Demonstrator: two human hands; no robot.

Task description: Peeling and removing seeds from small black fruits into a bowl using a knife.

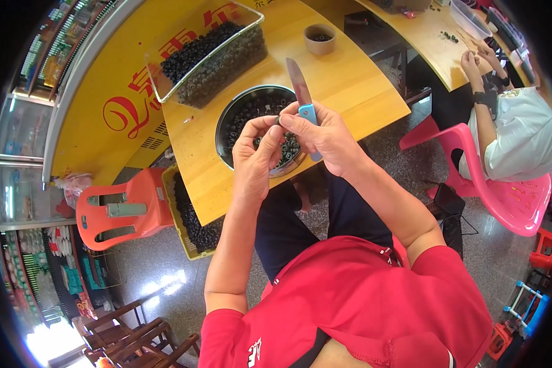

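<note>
My right hand (325, 132) is closed round the blue handle of a folding knife (299, 83), its blade pointing up and away from me. Thumb and fingers of my left hand (256, 150) pinch a small dark piece (279, 121), mostly covered by the fingertips. Both hands meet over a round metal basin (219, 135) at the table's near side. Inside it lie many small black ring-shaped pieces (251, 109).
On the wooden table (362, 80) are a clear bin (221, 58) full of black pieces and a small round cup (319, 40). A yellow crate (176, 202) sits below, beside an orange chair (126, 208). To the right, another person (515, 122) works on a pink chair (503, 196).
</note>
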